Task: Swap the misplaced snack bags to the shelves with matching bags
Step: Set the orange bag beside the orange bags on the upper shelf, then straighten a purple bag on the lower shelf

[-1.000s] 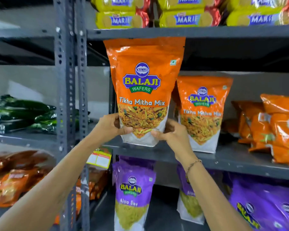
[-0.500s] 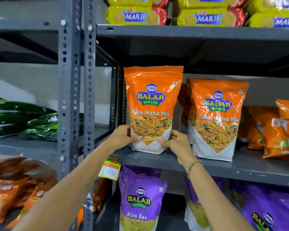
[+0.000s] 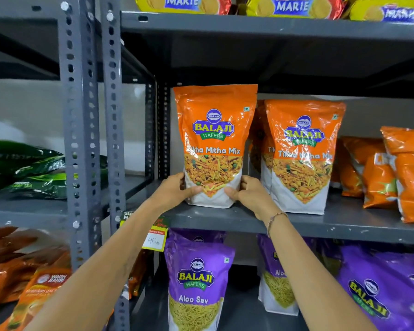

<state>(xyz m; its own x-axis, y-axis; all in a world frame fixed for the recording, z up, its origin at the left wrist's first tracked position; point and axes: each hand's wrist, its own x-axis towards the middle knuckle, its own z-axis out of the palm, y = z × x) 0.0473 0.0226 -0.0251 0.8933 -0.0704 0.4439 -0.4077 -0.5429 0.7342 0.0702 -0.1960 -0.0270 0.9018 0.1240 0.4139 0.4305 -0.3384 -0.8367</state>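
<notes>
An orange Tikha Mitha Mix bag (image 3: 214,130) stands upright at the left end of the grey middle shelf (image 3: 344,226). My left hand (image 3: 175,191) grips its lower left side and my right hand (image 3: 250,193) grips its lower right side. A matching orange Tikha Mitha Mix bag (image 3: 301,149) stands just to its right, with another partly hidden behind. On the shelf below, purple Aloo Sev bags (image 3: 196,278) stand upright.
Yellow Marie biscuit packs (image 3: 292,5) lie on the top shelf. Other orange snack bags (image 3: 392,173) crowd the right of the middle shelf. Grey slotted uprights (image 3: 78,130) stand to the left, with dark green packs (image 3: 41,173) and brown-orange packs (image 3: 34,283) beyond. A price tag (image 3: 154,237) hangs below.
The orange bag in both my hands came down from near the upper shelf and went back, so it now stands on the middle shelf beside the matching bag.
</notes>
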